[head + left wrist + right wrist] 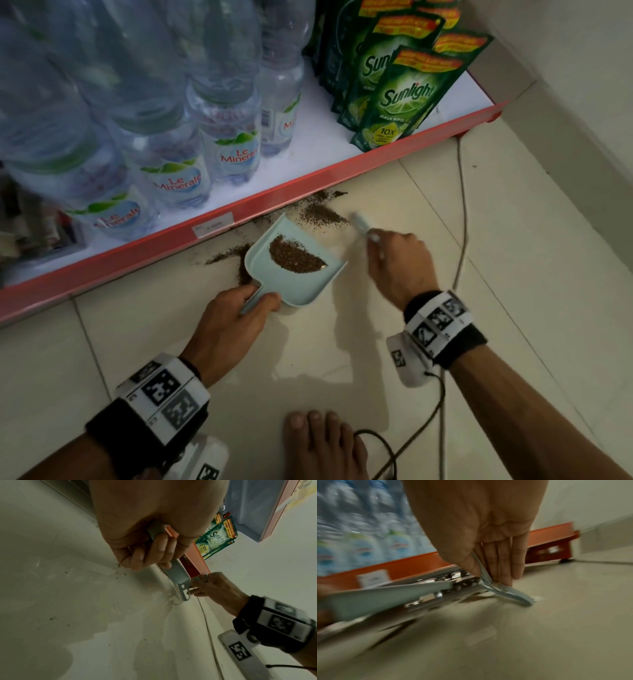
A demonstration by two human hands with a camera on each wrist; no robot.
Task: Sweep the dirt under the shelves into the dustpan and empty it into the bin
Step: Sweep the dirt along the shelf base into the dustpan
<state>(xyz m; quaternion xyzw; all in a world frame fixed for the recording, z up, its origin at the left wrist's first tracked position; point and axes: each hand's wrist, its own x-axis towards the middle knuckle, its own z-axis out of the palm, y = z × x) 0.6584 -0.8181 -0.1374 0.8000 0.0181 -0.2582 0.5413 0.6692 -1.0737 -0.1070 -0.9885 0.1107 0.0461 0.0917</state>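
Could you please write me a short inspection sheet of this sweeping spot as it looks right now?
Surface: pale tiled floor, loose dirt along the shelf edge.
Job's things: dustpan holds a dirt pile; brush beside the loose dirt; bin not seen.
Clutter: nothing seen.
Grippers: left hand grips the dustpan handle; right hand holds the brush.
Cables: black cable on the floor.
Surroundings: water bottles, Sunlight pouches, bare foot.

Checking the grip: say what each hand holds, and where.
Left hand grips the dustpan by its handle. Right hand holds the brush by its handle.
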